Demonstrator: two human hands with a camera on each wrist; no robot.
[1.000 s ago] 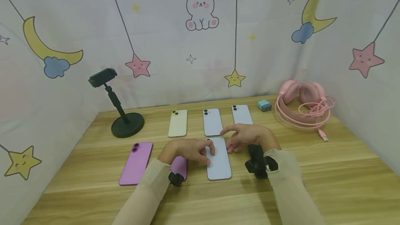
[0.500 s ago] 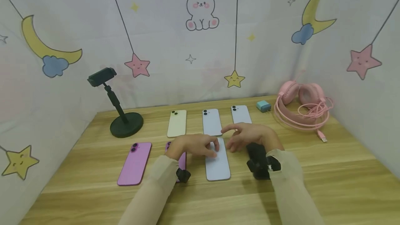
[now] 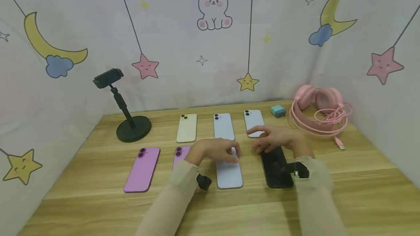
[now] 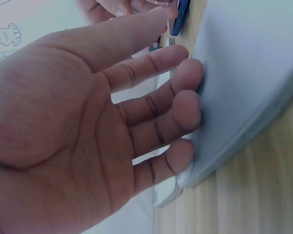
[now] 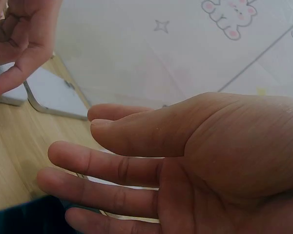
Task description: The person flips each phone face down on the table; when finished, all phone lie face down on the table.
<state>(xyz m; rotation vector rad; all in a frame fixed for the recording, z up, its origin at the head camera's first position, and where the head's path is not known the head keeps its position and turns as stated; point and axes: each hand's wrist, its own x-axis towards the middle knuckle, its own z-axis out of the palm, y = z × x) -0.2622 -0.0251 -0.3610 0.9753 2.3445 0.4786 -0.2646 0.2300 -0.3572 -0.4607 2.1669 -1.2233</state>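
In the head view my left hand (image 3: 216, 150) is over the upper part of a pale blue phone (image 3: 229, 176) lying back up in the front row. Its loosely bent fingertips touch, or nearly touch, that phone's back (image 4: 244, 68) in the left wrist view. My right hand (image 3: 275, 137) hovers at the top end of a black phone (image 3: 277, 170), fingers relaxed with nothing between them. Beyond it lies another pale phone (image 3: 253, 119). A purple phone (image 3: 179, 154) is partly covered by the left wrist and sleeve.
Another purple phone (image 3: 142, 170) lies at front left. A pale yellow phone (image 3: 186, 128) and a pale blue phone (image 3: 224, 126) lie in the back row. A black stand (image 3: 133, 129), a teal charger (image 3: 278, 110) and pink headphones (image 3: 319, 108) with a coiled cable sit near the back edge.
Both hands have shifted to the right. The right hand has drawn away from the front pale phone, and more of the black phone shows. The phones lie where they were.
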